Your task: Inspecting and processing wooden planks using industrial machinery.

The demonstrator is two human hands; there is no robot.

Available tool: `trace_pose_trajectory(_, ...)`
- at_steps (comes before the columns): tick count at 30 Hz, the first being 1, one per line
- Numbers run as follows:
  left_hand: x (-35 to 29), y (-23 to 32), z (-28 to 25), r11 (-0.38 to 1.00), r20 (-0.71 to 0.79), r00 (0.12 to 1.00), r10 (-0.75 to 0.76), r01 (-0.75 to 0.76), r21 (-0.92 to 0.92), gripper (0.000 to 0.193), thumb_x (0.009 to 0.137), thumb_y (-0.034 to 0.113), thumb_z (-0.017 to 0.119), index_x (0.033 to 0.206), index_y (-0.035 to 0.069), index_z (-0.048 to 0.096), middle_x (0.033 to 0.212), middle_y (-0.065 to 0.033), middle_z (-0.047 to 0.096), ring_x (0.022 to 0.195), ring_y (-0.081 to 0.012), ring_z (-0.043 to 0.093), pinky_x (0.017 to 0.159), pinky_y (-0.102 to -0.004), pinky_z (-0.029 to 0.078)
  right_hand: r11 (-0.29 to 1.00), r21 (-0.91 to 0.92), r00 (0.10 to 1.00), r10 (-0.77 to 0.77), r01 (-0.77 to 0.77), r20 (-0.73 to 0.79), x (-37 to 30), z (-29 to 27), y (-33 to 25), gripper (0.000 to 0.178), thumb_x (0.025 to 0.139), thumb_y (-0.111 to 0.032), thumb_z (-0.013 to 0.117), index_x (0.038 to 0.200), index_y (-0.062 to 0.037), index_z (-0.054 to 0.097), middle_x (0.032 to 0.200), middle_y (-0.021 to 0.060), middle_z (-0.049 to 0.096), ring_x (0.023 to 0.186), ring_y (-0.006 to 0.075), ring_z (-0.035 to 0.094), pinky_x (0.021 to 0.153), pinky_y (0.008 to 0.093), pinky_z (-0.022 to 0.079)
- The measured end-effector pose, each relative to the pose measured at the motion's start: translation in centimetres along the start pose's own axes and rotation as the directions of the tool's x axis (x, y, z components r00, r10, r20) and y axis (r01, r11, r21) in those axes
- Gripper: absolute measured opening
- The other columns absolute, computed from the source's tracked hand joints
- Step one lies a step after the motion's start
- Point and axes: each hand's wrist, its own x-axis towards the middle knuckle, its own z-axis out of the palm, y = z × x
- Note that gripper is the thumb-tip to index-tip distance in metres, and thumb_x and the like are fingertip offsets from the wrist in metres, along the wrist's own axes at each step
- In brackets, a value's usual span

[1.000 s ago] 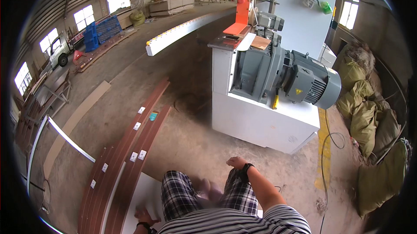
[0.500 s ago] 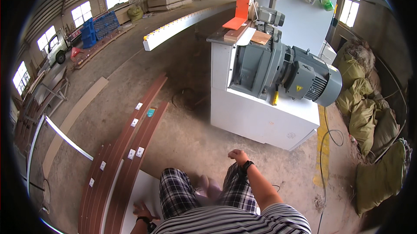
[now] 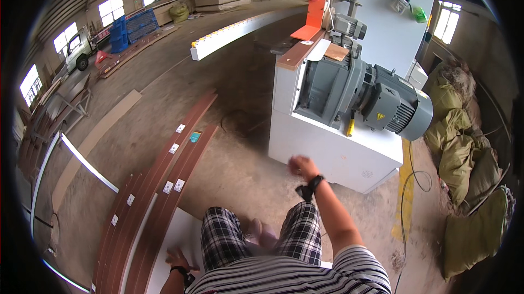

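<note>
Big workshop here, bare concrete floor (image 3: 240,168) under a ribbed roof, with five windows (image 3: 112,10) I can count, four off to the left of the white machine (image 3: 333,149) and one to its right. The right hand (image 3: 303,167) hangs in the air just on the near side of that machine, forearm angled up and inward; its fingers are blurred, so honestly can't tell if they're curled around anything. The left hand (image 3: 181,260) sits lower, well to the left of the machine, fingers spread and grasping nothing, over a white board (image 3: 183,228); can't say whether the palm actually touches it. Each wrist has a dark band, so two of those. Right beside that board, also left of the machine, is a bundle of red-brown boards (image 3: 158,228), too overlapped for a clean count, but I get at least six white labels (image 3: 173,148) and one teal label (image 3: 195,137) on them. On top of the machine: two grey motors (image 3: 398,111), one large and one small, one orange bracket (image 3: 315,13), one brown plank (image 3: 300,54) and one yellow-handled tool (image 3: 350,126). One white rail (image 3: 229,39) is left of the machine, and a pile of sacks (image 3: 458,152) slumps to its right.
</note>
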Motion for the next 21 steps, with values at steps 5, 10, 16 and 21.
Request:
trace_pose_trajectory(5,-3.2,-2.9,1.6,1.0,-0.091,0.996,-0.011,0.009,-0.019,0.155,0.038,0.069,0.083,0.15,0.015,-0.009,0.153,-0.0256,-0.008,0.14,-0.0469,0.005,0.11,-0.0602,0.017,0.93,-0.021,0.927,-0.364,0.367,0.088,2.5,9.3,-16.8,0.034,0.096,-0.034,0.048,0.079,-0.0062,0.06,0.067,0.0028,0.057,0.057,0.012,0.051,0.054,0.0266,0.042)
trace_pose_trajectory(10,-4.0,0.5,0.2,0.996,-0.349,0.933,0.087,-0.087,0.015,0.129,0.046,0.064,0.082,0.149,0.018,0.02,0.152,-0.0218,0.017,0.14,-0.0383,0.018,0.108,-0.0571,0.018,0.913,0.253,0.923,-0.361,0.32,0.134,3.2,8.0,-24.5,0.046,0.091,-0.052,0.055,0.082,-0.0067,0.062,0.062,-0.0029,0.052,0.053,0.0103,0.048,0.051,0.024,0.038)
trace_pose_trajectory(16,-6.8,0.4,-0.7,0.966,-0.084,0.996,-0.026,0.004,-0.259,0.129,0.054,0.053,0.084,0.151,0.029,0.003,0.153,-0.0255,-0.008,0.131,-0.0628,0.008,0.1,-0.067,0.026,0.959,0.118,0.94,-0.278,0.259,0.197,3.6,11.5,-24.2,0.034,0.089,-0.041,0.063,0.107,-0.0125,0.064,0.063,-0.0059,0.053,0.046,0.0023,0.044,0.036,0.0164,0.031)
trace_pose_trajectory(21,-7.0,0.8,-0.6,0.964,-0.22,0.974,0.055,-0.11,-0.244,0.114,0.064,0.052,0.079,0.15,0.022,0.012,0.154,-0.0238,0.002,0.133,-0.0588,0.013,0.101,-0.061,0.031,0.967,0.096,0.908,-0.255,0.236,0.332,-2.9,14.6,-22.8,0.029,0.091,-0.037,0.061,0.103,-0.0111,0.064,0.064,-0.0059,0.054,0.048,0.0034,0.049,0.037,0.0167,0.034)
